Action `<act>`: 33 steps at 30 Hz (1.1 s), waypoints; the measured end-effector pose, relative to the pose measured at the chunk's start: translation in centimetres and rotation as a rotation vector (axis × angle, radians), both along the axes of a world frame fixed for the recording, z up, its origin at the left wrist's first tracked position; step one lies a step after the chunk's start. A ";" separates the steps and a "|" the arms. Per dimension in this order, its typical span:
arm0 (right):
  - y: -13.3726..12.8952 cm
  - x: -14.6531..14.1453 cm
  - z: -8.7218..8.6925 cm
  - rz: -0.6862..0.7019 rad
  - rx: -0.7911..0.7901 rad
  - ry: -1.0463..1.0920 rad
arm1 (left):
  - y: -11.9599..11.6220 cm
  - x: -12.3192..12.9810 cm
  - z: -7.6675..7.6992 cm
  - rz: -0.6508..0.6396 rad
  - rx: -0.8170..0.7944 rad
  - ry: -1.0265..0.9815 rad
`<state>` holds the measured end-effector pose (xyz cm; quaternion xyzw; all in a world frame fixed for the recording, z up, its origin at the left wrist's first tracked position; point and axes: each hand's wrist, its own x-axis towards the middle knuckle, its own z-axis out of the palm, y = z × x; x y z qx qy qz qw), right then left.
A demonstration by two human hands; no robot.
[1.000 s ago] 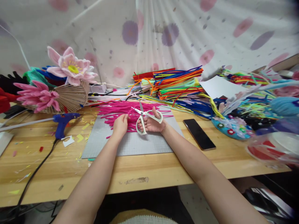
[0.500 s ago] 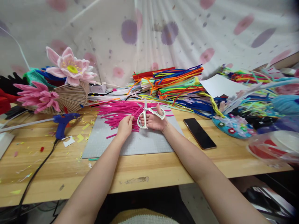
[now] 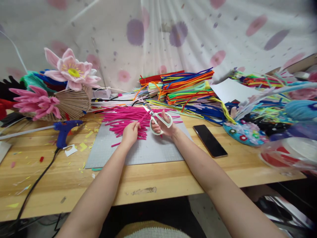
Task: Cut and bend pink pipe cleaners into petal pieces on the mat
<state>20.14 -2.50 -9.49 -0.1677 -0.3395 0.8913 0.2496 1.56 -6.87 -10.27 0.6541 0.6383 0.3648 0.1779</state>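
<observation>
My right hand (image 3: 163,125) is closed around the white handles of a pair of scissors (image 3: 160,121), whose blades are parted and point up and to the left. Pinched in the fingers of my left hand (image 3: 130,133) is a magenta pipe cleaner (image 3: 144,118), its free end near the blades. Beneath and beyond the left hand lies a loose pile of magenta pipe cleaners (image 3: 119,116). They rest on a grey cutting mat (image 3: 153,153), and some overhang its far edge.
A phone (image 3: 210,140) lies right of the mat. Bundles of coloured pipe cleaners (image 3: 188,86) are stacked behind. At left stand a blue glue gun (image 3: 63,132) and a pink fuzzy flower (image 3: 74,71). A plastic tub (image 3: 288,155) sits at the right edge.
The scissors have turned from pointing upward to pointing up-left, toward the held pipe cleaner. My right fingers have curled through the handles. The left hand keeps its pinch.
</observation>
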 end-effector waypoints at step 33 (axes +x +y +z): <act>4.1 8.6 -2.9 -0.900 1.009 -1.847 | 2.0 -4.1 0.3 0.020 0.170 0.406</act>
